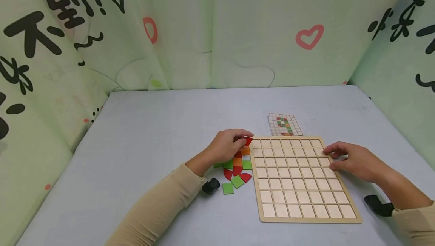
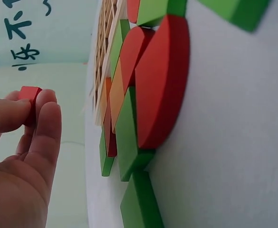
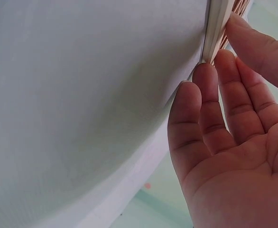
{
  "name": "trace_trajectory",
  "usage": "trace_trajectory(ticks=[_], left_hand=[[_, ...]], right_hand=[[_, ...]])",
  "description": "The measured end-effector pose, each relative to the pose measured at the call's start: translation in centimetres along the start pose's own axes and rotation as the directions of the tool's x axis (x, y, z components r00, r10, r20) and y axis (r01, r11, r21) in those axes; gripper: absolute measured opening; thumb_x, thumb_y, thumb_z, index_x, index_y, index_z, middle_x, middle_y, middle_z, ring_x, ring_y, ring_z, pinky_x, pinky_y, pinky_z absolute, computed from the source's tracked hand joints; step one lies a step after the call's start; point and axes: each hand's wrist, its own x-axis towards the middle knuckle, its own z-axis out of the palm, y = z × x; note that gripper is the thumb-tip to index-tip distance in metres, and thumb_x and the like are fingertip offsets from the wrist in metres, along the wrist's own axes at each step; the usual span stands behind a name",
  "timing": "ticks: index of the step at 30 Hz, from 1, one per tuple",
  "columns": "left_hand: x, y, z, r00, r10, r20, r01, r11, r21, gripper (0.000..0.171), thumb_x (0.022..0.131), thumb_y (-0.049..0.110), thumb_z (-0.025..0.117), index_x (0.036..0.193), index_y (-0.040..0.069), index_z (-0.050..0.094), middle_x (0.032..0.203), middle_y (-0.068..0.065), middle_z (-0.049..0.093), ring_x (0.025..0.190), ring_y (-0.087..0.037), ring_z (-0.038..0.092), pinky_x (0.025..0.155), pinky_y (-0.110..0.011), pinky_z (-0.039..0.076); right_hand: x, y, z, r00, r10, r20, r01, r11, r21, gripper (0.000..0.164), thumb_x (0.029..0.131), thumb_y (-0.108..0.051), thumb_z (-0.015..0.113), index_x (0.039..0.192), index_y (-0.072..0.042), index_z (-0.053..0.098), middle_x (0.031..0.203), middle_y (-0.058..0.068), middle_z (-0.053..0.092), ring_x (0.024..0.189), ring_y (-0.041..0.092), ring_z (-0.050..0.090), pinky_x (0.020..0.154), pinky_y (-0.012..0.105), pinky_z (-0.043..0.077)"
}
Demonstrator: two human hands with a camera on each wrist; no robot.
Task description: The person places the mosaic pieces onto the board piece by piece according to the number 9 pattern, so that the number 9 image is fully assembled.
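My left hand [image 1: 228,144] pinches a red piece [image 2: 31,93] between thumb and fingers, just above the left top corner of the wooden grid board [image 1: 308,219]. Below that hand lies a loose cluster of flat pieces: a green square [image 1: 228,188], an orange square [image 1: 237,162] and a red quarter-round piece [image 1: 245,177] among several others. The cluster lies along the board's left edge. At the other side, my right hand [image 1: 355,161] touches the board's right rim with relaxed fingers and thumb. The board's cells hold no pieces.
A small pattern card [image 1: 288,122] with a grid and a coloured figure lies just beyond the board's far edge. A pale cloth covers the table [image 1: 153,132]. Printed curtains [image 1: 251,31] hang behind it and at both sides.
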Motion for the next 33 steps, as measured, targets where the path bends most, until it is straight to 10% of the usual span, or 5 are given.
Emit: trace_trajectory(ticks=[14, 22, 33], left_hand=[[-0.09, 0.13, 0.01, 0.999, 0.015, 0.044, -0.015, 1.0, -0.001, 0.031, 0.105, 0.012, 0.05, 0.13, 0.017, 0.067, 0.1, 0.001, 0.067, 0.088, -0.012, 0.057, 0.07, -0.023, 0.049], [-0.09, 0.14, 0.04, 0.999, -0.002, 0.05, 0.002, 1.0, 0.007, 0.039, 0.1, 0.012, 0.063, 0.139, 0.017, 0.06, 0.128, -0.003, 0.061, 0.111, -0.018, 0.059, 0.081, -0.022, 0.052], [0.18, 0.24, 0.2, 0.998, -0.014, 0.054, 0.013, 1.0, 0.017, 0.043, 0.094, 0.014, 0.071, 0.136, 0.013, 0.062, 0.109, 0.005, 0.065, 0.1, -0.01, 0.061, 0.081, -0.019, 0.051]], right_hand=[[-0.04, -0.09, -0.05, 1.0, 0.0, -0.002, 0.0, 1.0, -0.013, 0.04, 0.083, -0.017, 0.081, 0.116, -0.002, 0.065, 0.104, 0.008, 0.066, 0.09, 0.008, 0.057, 0.07, 0.027, 0.046], [-0.03, -0.1, -0.03, 1.0, 0.003, 0.002, -0.003, 1.0, -0.009, 0.04, 0.083, -0.016, 0.081, 0.116, -0.002, 0.065, 0.105, 0.009, 0.066, 0.091, 0.015, 0.059, 0.07, 0.027, 0.047], [-0.02, -0.1, -0.01, 1.0, 0.007, 0.005, -0.007, 1.0, -0.008, 0.04, 0.083, -0.015, 0.081, 0.117, -0.001, 0.065, 0.104, 0.01, 0.065, 0.092, 0.019, 0.06, 0.069, 0.027, 0.047]])
